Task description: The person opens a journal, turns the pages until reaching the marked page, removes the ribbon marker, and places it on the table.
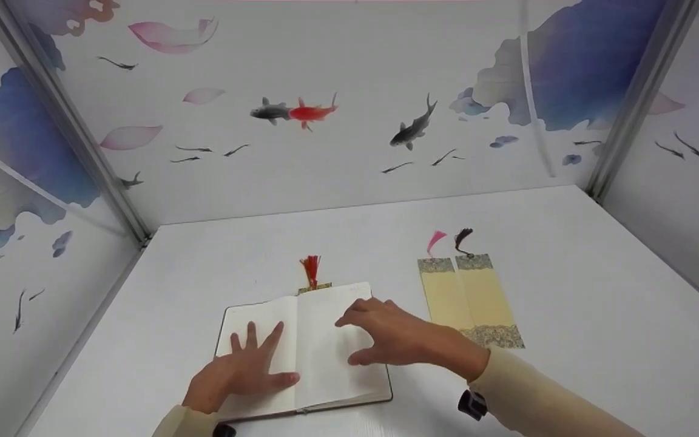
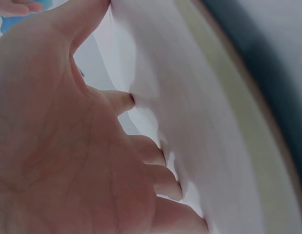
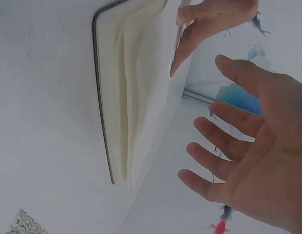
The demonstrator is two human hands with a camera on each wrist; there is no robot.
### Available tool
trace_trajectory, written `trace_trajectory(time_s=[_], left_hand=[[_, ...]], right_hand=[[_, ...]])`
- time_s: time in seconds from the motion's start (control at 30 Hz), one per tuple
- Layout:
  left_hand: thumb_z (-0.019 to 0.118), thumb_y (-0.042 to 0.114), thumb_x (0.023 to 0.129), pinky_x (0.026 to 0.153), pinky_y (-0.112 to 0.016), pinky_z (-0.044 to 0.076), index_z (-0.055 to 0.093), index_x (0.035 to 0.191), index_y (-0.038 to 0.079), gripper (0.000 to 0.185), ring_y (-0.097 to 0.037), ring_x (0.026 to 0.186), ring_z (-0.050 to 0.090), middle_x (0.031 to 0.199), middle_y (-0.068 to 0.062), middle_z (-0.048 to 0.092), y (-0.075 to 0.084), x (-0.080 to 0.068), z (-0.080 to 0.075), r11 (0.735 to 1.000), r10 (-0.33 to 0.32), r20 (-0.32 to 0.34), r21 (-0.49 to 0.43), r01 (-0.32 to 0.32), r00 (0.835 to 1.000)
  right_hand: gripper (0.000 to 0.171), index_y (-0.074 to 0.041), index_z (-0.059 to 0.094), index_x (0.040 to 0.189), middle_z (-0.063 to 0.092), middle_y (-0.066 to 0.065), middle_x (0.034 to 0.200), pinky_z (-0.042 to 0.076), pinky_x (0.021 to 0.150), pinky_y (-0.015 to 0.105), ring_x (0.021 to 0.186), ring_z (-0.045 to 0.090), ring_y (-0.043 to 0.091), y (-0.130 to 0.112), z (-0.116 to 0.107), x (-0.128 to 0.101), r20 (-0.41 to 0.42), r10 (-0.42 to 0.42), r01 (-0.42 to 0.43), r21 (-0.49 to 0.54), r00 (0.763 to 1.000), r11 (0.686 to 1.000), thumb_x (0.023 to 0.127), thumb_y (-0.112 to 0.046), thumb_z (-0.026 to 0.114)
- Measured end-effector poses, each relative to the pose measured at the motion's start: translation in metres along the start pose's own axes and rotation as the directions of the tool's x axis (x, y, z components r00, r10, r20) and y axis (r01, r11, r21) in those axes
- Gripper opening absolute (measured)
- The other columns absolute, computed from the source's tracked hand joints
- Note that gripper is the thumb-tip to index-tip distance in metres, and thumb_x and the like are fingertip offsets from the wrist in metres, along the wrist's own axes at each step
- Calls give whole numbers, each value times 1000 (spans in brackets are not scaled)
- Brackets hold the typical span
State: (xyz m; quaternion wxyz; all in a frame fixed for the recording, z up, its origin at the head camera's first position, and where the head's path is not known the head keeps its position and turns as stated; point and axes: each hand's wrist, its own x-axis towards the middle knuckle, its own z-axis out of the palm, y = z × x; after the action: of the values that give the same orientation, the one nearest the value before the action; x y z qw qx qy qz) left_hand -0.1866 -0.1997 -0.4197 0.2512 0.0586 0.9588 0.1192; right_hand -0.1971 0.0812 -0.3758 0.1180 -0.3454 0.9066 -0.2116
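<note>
We see an opened notebook (image 1: 331, 382) with blank white pages and a dark cover, lying on the smooth white tabletop (image 1: 137, 315). Our left grip (image 1: 246, 367) is spread wide, its fingertips pressing the left page. Our right grip (image 1: 395, 334) is wide too, thumb well apart from gently bent fingers, hovering over the right page. A red tassel (image 1: 310, 270) pokes past the notebook's top edge; to the right lie two flat yellow strips (image 1: 443, 297) with patterned ends, one pink-tasselled, one dark-tasselled.
</note>
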Motion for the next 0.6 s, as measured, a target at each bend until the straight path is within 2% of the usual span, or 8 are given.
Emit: trace_trajectory(time_s=[0.13, 0.37, 0.47, 0.6], left_hand=[[54, 83, 81, 100, -87, 20, 10, 162, 15, 114, -69, 143, 1, 161, -41, -2, 0, 0, -1, 1000, -4, 0, 1, 4, 1000], [53, 83, 81, 99, -88, 21, 10, 161, 14, 114, -71, 142, 2, 160, -42, 0, 0, -1, 0, 1000, 6, 4, 8, -7, 1000], [54, 83, 80, 99, -87, 21, 11, 161, 15, 114, -71, 142, 3, 160, -41, 0, 1, -1, -1, 1000, 2, 0, 9, -2, 1000], [55, 82, 80, 100, -87, 22, 11, 161, 14, 114, -71, 142, 3, 160, -41, 0, 1, -1, -1, 1000, 3, 2, 5, -3, 1000]], right_hand=[[63, -18, 57, 141, 53, 2, 145, 36, 116, 55, 138, 47, 23, -1, 12, 0, 63, -14, 15, -22, 998, 1000, 86, -39, 79], [84, -30, 43, 151, 36, -5, 161, 25, 123, 54, 153, 28, 24, -3, 29, 1, 203, 5, 9, -66, 979, 998, 79, -48, 83], [85, -33, 42, 151, 33, -7, 163, 23, 123, 57, 155, 24, 24, -4, 34, 3, 233, 15, 6, -90, 972, 996, 78, -48, 84], [79, -34, 47, 148, 35, -6, 162, 27, 121, 58, 154, 27, 23, -3, 38, 6, 234, 7, 16, -95, 972, 995, 79, -45, 84]])
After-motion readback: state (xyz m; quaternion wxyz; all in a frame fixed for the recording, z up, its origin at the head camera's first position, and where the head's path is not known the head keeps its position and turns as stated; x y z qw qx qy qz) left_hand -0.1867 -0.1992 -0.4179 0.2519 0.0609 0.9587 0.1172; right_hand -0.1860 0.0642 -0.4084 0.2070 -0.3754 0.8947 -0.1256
